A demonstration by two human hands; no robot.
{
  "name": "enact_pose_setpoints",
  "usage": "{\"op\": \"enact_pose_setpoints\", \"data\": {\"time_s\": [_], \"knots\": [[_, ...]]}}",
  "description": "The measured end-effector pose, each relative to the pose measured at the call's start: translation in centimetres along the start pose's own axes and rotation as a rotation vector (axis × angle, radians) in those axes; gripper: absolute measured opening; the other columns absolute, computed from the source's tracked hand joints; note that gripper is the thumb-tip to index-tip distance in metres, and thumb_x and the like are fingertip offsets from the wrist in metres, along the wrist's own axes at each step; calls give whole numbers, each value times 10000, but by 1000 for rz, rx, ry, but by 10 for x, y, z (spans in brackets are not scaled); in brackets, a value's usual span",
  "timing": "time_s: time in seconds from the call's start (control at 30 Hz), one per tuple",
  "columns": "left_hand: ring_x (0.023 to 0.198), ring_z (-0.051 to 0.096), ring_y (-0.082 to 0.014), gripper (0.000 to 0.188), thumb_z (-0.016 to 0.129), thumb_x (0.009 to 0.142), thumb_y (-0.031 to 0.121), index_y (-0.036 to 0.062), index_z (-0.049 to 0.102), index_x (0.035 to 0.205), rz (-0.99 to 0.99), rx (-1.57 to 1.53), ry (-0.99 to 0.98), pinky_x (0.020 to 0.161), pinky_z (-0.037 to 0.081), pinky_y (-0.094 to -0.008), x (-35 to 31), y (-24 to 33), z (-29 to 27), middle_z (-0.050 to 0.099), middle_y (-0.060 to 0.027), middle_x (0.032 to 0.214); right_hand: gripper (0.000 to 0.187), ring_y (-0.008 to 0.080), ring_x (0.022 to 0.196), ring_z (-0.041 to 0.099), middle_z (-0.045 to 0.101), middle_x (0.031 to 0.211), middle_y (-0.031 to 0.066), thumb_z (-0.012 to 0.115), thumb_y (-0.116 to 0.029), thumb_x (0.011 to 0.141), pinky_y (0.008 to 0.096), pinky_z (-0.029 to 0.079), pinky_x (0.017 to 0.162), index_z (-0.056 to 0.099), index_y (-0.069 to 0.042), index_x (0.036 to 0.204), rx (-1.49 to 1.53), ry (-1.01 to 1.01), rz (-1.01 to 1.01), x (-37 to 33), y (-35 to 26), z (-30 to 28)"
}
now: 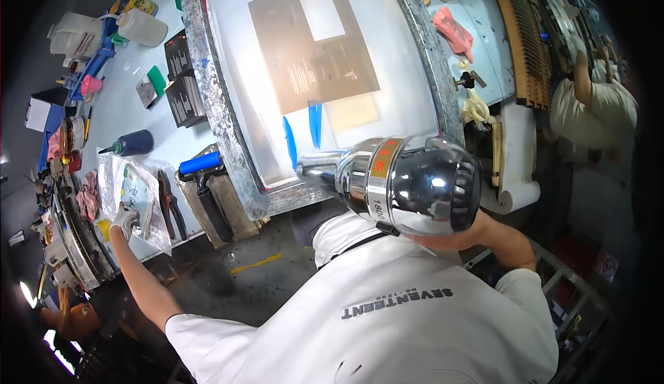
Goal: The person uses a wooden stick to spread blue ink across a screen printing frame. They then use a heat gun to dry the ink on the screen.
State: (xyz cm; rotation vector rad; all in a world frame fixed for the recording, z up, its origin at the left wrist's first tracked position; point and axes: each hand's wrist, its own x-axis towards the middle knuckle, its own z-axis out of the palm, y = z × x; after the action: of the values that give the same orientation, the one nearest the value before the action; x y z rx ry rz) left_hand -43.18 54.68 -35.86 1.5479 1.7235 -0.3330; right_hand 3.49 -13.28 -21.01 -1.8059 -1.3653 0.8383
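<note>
My right hand (456, 237) is closed beneath a chrome hair dryer (387, 180), its fingers largely hidden by the dryer's body. The nozzle points left, over the near edge of a screen-printing frame (235, 135). A brown stencil area (283, 38) with a pale rectangle lies on the white mesh, with two blue tape strips (315, 125) below it. The dryer covers the frame's near right part. Far to the left, my gloved left hand (124, 219) has its fingers closed at the edge of a clear plastic bag (155, 211) with printed contents.
By the bag lie pliers (169, 204), a blue-roller tool (200, 164) and a dark bottle (128, 142). Black boxes (185, 100) stand against the frame's left side. A pink cloth (453, 33) and a paper roll (519, 194) are at right. Another person (595, 107) works far right.
</note>
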Motion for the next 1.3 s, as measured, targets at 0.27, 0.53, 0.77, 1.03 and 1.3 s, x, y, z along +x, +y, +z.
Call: {"op": "enact_pose_setpoints", "data": {"time_s": [0.27,0.53,0.77,1.03,1.3], "knots": [[630,485,-136,771,622,830,46,137,212,1477,-21,-4,-6,516,401,-299,-1,-7,3,511,-35,831,416,292,715,670,678,822,121,804,-165,647,339,527,654,649,-62,1019,127,35,-80,2,-5,-12],[635,484,-135,774,626,832,48,140,210,1478,-35,3,-11,520,401,-299,-1,-8,2,510,-34,840,549,250,994,636,663,1019,127,767,-165,703,384,474,880,566,-82,1207,63,-105,271,-4,-17,-23],[639,484,-134,777,629,833,49,143,208,1479,-37,3,-16,524,401,-300,0,-6,2,509,-33,847,480,305,714,672,673,840,137,784,-112,669,331,533,679,593,-1,1095,-60,-39,164,7,-13,-19],[644,483,-133,780,633,835,50,146,205,1480,-39,9,-22,527,401,-300,1,-8,3,508,-32,856,436,255,821,657,676,888,103,791,-131,694,355,499,739,621,-60,1089,231,22,136,-1,-8,-3],[648,482,-131,783,637,837,52,149,202,1481,-43,9,-22,531,401,-300,-1,-9,5,506,-32,864,502,305,738,681,672,811,143,789,-139,678,339,535,710,594,-9,1121,157,82,-36,10,-14,-18]]}}
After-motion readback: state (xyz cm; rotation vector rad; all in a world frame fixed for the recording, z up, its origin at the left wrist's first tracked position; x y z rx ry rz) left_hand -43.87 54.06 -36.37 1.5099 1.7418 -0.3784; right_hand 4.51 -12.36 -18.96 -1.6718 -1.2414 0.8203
